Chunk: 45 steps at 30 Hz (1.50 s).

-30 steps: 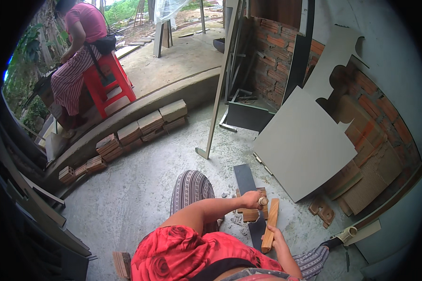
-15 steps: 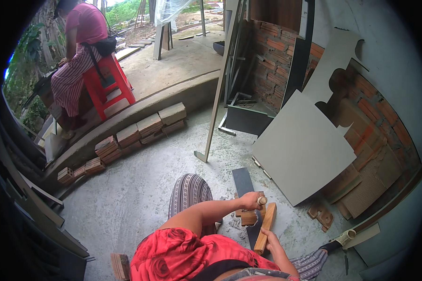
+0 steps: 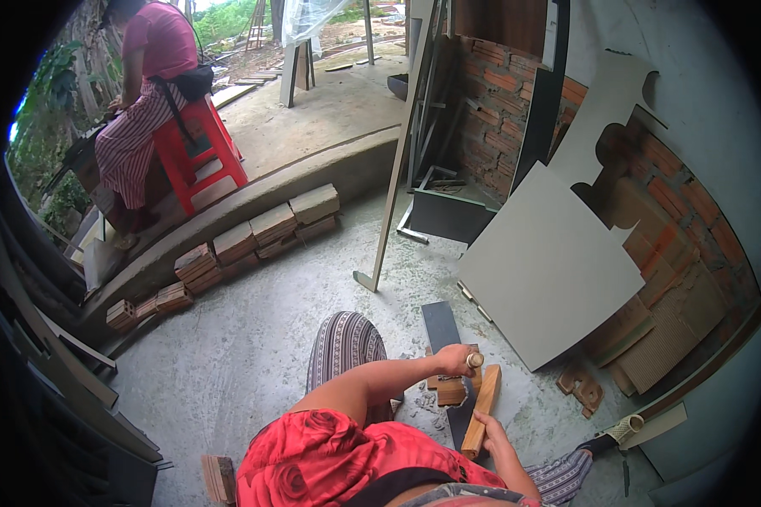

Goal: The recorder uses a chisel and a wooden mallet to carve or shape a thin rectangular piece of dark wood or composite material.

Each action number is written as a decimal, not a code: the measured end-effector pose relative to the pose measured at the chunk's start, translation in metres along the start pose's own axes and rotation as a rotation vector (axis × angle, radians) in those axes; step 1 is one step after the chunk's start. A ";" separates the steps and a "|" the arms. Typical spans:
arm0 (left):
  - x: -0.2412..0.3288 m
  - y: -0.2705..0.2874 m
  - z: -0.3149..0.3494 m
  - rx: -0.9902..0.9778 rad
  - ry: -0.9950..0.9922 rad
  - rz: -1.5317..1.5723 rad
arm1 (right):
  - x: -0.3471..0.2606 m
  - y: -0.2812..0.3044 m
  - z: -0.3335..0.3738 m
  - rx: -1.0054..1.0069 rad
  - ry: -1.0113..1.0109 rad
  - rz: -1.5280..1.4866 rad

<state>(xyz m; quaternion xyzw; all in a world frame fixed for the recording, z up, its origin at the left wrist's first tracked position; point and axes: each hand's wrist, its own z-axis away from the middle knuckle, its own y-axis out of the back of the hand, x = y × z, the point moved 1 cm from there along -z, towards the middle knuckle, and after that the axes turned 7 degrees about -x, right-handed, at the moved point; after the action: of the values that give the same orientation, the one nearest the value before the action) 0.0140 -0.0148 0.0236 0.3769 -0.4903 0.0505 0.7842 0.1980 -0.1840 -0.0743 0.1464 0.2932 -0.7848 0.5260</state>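
Observation:
My left hand (image 3: pixel 457 361) is closed round a tool with a round wooden handle (image 3: pixel 475 360). Its end points up at me, and the lower part is hidden. Low on the right, my right hand (image 3: pixel 493 433) grips a long wooden block (image 3: pixel 482 410) near its lower end. The block's upper end is close to the handle. Beneath both hands lies a dark grey strip of board (image 3: pixel 439 326), with a ragged edge where it shows beside the block. Brown wooden pieces (image 3: pixel 451 390) lie under the strip, and grey chips (image 3: pixel 423 401) are scattered to their left.
A large pale board (image 3: pixel 550 266) leans at the right, near cardboard (image 3: pixel 676 325). A thin upright strip (image 3: pixel 389 194) stands ahead. Bricks (image 3: pixel 271 225) line the low ledge (image 3: pixel 347 159). Beyond it, a person (image 3: pixel 156 51) sits on a red stool (image 3: pixel 203 152). A cut brown piece (image 3: pixel 581 389) lies right.

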 end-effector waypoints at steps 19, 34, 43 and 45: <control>0.004 0.003 0.003 0.003 0.055 -0.048 | -0.002 0.000 0.003 0.015 -0.017 0.031; -0.018 -0.007 -0.010 0.060 -0.015 -0.002 | -0.010 -0.003 0.012 0.015 0.018 0.055; -0.006 -0.001 -0.006 0.028 0.033 0.000 | -0.002 0.007 0.007 0.017 0.043 0.082; -0.007 -0.001 -0.005 0.033 0.035 0.006 | 0.000 0.008 0.005 0.018 0.061 0.102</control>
<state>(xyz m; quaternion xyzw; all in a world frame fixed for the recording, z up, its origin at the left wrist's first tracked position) 0.0151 -0.0105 0.0163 0.3873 -0.4768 0.0674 0.7862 0.2059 -0.1892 -0.0725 0.1897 0.2942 -0.7549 0.5547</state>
